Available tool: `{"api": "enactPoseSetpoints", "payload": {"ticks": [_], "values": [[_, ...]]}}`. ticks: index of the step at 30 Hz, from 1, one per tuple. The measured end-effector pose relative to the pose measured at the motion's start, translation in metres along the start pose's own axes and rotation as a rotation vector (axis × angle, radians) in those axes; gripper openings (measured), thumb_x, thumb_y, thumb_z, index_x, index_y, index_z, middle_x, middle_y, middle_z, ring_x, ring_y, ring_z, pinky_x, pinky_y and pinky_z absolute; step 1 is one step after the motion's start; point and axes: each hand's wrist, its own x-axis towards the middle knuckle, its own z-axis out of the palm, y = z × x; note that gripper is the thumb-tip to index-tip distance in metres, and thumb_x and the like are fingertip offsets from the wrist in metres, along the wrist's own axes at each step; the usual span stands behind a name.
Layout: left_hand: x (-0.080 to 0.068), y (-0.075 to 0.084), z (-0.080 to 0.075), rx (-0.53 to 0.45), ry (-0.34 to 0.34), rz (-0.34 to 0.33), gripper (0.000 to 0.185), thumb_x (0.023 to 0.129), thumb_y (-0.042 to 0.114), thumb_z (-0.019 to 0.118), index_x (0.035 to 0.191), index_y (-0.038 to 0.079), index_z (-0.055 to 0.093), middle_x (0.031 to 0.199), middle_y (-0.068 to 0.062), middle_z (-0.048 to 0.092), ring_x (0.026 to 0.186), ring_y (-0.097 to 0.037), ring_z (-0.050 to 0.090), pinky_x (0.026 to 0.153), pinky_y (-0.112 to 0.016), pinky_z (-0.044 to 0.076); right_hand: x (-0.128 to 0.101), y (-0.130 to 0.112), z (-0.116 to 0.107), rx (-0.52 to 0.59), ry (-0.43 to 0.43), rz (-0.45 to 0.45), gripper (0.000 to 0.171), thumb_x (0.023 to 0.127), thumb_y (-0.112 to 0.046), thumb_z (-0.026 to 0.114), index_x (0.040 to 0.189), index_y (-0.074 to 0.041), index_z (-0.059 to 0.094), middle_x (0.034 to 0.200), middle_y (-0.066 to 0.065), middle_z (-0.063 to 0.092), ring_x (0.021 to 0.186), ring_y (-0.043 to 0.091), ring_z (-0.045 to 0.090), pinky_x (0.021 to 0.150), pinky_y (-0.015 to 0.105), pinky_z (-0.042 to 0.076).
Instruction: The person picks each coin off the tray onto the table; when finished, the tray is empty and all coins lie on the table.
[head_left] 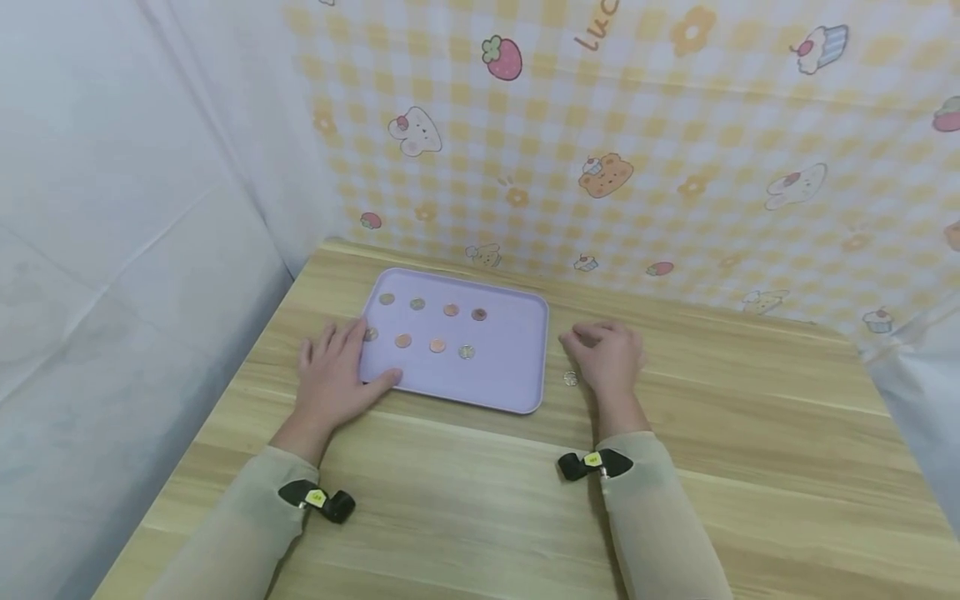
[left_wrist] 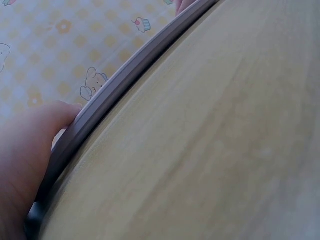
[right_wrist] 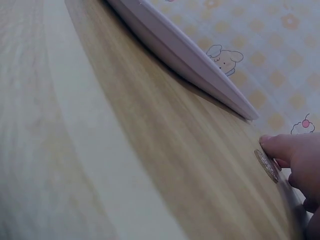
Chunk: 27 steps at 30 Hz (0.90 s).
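Observation:
A shallow lilac tray lies on the table, with several copper-coloured and silvery coins set out in two rows inside it. My left hand rests at the tray's near left corner. Its fingers lie spread along the left side, over part of one coin, and the thumb reaches onto the front rim. Right of the tray, my right hand is low at the tabletop, fingers bent and fingertips down. One silvery coin lies on the wood just nearer than those fingertips. Whether they pinch something I cannot tell.
The wooden table runs back to a yellow checked cloth with cartoon prints. A pale sheet hangs along the left side. Each sleeve cuff carries a small black wrist camera.

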Motion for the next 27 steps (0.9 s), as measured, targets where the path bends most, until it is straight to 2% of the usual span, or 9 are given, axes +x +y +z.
{"api": "enactPoseSetpoints", "payload": {"ticks": [21,27], "values": [[-0.0016,-0.0004,-0.0007,0.004,0.004,-0.002,0.107,0.091,0.069,0.067,0.165,0.001,0.033,0.165,-0.025,0.038,0.155,-0.053,0.020,0.119,-0.077,0.005,-0.0021,-0.0005,0.0028,-0.022,-0.009,-0.035,0.042,0.093,-0.045,0.078,0.124,-0.017,0.081,0.144,0.018,0.057,0.136,0.045,0.036,0.112,0.066,0.023],[-0.0014,0.0008,-0.0014,-0.001,0.004,-0.001,0.108,0.091,0.071,0.067,0.165,0.001,0.033,0.165,-0.025,0.038,0.155,-0.053,0.020,0.119,-0.077,0.005,-0.0020,0.0007,0.0048,0.034,0.056,-0.062,0.045,0.091,-0.043,0.080,0.127,-0.016,0.079,0.140,0.017,0.059,0.133,0.041,0.040,0.113,0.062,0.025]]}}
